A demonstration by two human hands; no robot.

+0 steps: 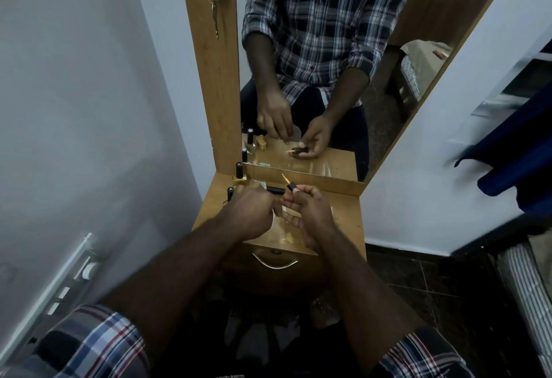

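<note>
Brush (pixel 289 184) with a black cap and a yellow-tipped bristle sits in our right hand (pixel 310 213), pinched at the cap between thumb and fingertips, its tip slanting up and away towards the mirror (pixel 382 103). We hold it above the table (pixel 343 207), in front of the mirror's lower edge and not touching the wood. Our left hand (pixel 251 213) is just beside the right, knuckles up and fingers curled in, and it grips a thin pale strip (pixel 273 217) that shows at the hand's inner edge (too small for us to say what it is). The two hands are close together, almost touching. Below them, yellow smears (pixel 288 238) lie on the table's glossy top near its front edge. A black tube (pixel 276 189) lies flat behind our fingers, between the hands and the mirror. At the left back corner stands a yellow bottle (pixel 240 175) with a tall black cap, and a second black-capped bottle (pixel 230 194) stands just beside our left knuckles. The mirror repeats both hands and the brush. A curved metal handle (pixel 274 262) sits on the drawer under the table top, and keys (pixel 214 10) hang from a lock on the wooden frame left of the mirror.
</note>
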